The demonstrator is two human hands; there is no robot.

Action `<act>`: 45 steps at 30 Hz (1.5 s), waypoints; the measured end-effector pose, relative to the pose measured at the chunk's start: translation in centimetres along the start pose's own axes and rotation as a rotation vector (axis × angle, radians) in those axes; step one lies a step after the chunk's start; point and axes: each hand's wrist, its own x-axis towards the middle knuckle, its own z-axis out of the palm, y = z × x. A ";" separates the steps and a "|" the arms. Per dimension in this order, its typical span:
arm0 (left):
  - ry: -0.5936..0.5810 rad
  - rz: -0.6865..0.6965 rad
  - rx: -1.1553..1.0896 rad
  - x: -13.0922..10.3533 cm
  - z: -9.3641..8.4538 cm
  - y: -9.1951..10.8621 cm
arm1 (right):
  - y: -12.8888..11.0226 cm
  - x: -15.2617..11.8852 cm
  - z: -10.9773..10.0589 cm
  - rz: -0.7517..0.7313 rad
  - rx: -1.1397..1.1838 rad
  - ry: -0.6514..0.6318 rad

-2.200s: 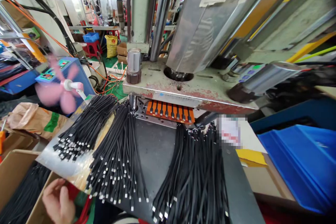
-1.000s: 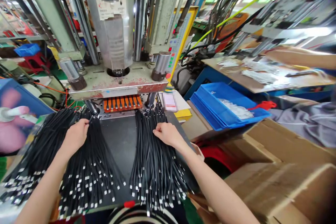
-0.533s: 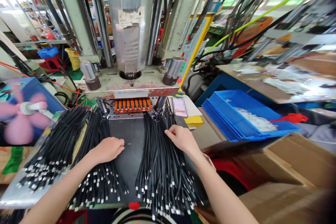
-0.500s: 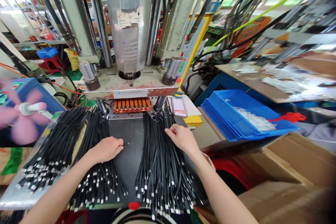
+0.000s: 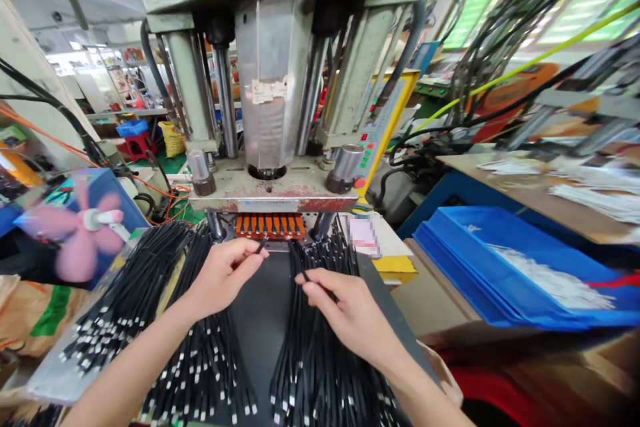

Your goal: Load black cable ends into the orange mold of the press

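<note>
My left hand (image 5: 225, 277) is closed in a pinch, with a short dark tip, seemingly a black cable end (image 5: 261, 248), showing between thumb and fingers. It is just in front of the orange mould block (image 5: 270, 218), which holds several black cable ends side by side under the press plate. My right hand (image 5: 345, 303) pinches a black cable above the right-hand bundle of flat black cables (image 5: 300, 353). Two more bundles lie on the left, the inner cable bundle (image 5: 200, 367) partly behind my left arm and the outer cable bundle (image 5: 135, 280). Their near ends carry silvery plugs.
The press (image 5: 275, 190) stands ahead, with metal posts either side of the mould. A pink fan (image 5: 85, 227) is at left. On the right are a blue bin (image 5: 450, 267) with white pieces and a side table (image 5: 500, 180). A label sheet (image 5: 363, 233) lies beside the press.
My left hand has moved forward to the mould and pinches a dark tip. My right hand has turned inward and pinches a cable. The view has tilted up, showing more of the press.
</note>
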 end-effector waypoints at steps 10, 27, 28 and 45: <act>0.026 -0.112 -0.460 1.9 2.1 0.6 | -2.0 3.8 3.1 -0.140 0.222 0.068; 0.529 -0.480 0.224 -3.7 -2.2 -17.9 | 5.7 4.8 10.2 0.036 -0.229 -0.677; 0.528 -0.505 0.250 -4.3 -2.6 -18.8 | 5.7 5.4 10.2 0.035 -0.207 -0.724; 0.526 -0.719 0.546 -4.6 -0.4 -19.2 | 5.7 12.5 8.0 -0.198 0.089 -0.106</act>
